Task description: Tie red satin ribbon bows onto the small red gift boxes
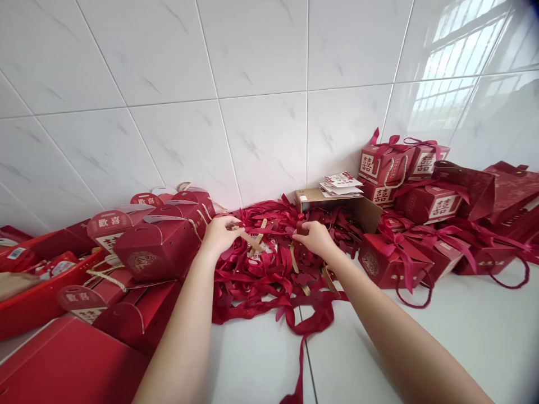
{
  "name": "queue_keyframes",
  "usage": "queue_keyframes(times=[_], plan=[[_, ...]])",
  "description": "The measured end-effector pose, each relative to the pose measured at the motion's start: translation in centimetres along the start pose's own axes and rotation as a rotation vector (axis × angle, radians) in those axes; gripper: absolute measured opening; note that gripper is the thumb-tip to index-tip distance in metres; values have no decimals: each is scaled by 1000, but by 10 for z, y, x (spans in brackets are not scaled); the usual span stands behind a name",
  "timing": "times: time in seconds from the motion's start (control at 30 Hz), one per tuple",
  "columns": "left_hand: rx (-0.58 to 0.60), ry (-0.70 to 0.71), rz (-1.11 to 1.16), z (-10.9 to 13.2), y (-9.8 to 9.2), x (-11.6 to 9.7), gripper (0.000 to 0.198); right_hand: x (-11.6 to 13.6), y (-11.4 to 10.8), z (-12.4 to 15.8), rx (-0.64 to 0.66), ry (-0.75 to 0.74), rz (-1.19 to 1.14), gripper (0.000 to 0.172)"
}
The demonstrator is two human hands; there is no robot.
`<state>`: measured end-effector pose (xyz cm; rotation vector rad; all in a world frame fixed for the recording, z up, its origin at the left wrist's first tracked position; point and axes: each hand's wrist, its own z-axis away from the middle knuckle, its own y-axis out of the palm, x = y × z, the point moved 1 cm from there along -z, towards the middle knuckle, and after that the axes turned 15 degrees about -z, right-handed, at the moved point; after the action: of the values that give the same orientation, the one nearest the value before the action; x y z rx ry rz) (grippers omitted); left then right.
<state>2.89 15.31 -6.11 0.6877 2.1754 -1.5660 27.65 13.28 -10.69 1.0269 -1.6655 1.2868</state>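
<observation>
Left hand [219, 234]: pinching tan strip [251, 241]. Right hand [316, 238]: curled over red ribbons [252, 276], grip indiscernible. Right: bow-tied boxes [393, 264].

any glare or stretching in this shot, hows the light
Head view: window glare on the glossy white marbled wall tiles, upper right; head view: the dark-red patterned paper bags at right look stretched; head view: soft light on the tangled red fabric ribbons.

Single head-worn view: from above the near side of the white tiled surface [261, 353], you look forward and down, at close range, past your left hand [222, 234] and right hand [316, 238] to its far edge, along the tiled wall [265, 151].
</observation>
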Motion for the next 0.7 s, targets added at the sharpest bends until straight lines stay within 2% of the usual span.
queue_keyframes(times=[0.17, 0.23, 0.3, 0.4, 0.47, 0.53, 0.57, 0.63, 0.7], plan=[[-57, 53, 218, 13, -19, -21, 31, 23, -19, 5, 39, -126, -352, 18], [-4, 114, 258, 21, -25, -32, 27, 33, -24, 11, 46, -144, -454, 19], [111, 199, 272, 30, -28, -45, 23, 43, -25, 18, 72, -146, -587, 21], [276, 329, 309, 43, -24, -66, 20, 54, -17, 31, 230, -99, -823, 23], [278, 401, 343, 49, -16, -78, 17, 59, -8, 40, 421, -69, -926, 25], [205, 410, 363, 53, -9, -87, 14, 61, 2, 47, 590, -55, -984, 30], [172, 387, 379, 53, -6, -88, 15, 61, 6, 50, 631, -47, -1003, 31], [187, 325, 466, 51, -5, -86, 25, 62, 9, 53, 632, 4, -1035, 32], [262, 297, 600, 45, -7, -77, 45, 62, 8, 52, 584, 56, -1076, 33]])
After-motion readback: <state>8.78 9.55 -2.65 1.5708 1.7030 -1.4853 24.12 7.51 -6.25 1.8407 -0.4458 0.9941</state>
